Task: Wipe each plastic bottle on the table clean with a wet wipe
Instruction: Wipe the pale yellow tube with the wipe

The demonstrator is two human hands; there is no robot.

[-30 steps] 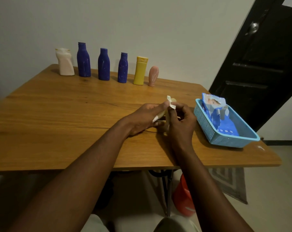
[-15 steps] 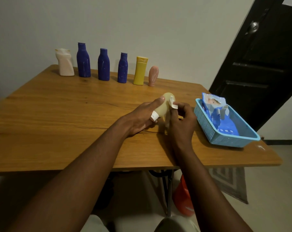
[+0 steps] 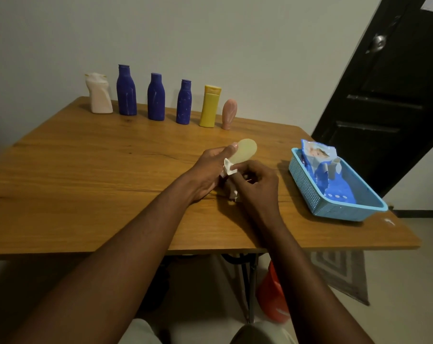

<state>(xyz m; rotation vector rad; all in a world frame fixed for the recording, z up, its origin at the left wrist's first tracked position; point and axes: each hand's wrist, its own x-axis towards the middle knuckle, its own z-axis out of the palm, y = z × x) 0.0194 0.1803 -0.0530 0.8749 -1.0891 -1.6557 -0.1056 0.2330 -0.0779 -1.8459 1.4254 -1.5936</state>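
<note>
My left hand (image 3: 208,173) grips a small pale yellow bottle (image 3: 245,151) over the middle of the wooden table (image 3: 86,175), its rounded end pointing up and away. My right hand (image 3: 256,187) pinches a white wet wipe (image 3: 229,168) against the bottle's lower part, close to my left thumb. Along the table's far edge stand a cream bottle (image 3: 99,96), three dark blue bottles (image 3: 126,91) (image 3: 156,98) (image 3: 184,103), a yellow bottle (image 3: 209,106) and a small pink bottle (image 3: 229,114).
A light blue plastic basket (image 3: 307,184) at the right of the table holds a blue wet-wipe pack (image 3: 321,162). A black door (image 3: 396,95) stands behind it. Under the table are metal legs (image 3: 251,281), an orange object (image 3: 270,294) and a patterned rug (image 3: 342,271).
The pale yellow bottle has been tipped up so more of its rounded end shows above my left thumb. The wipe in my right hand slid down from the bottle's top to its lower part.
</note>
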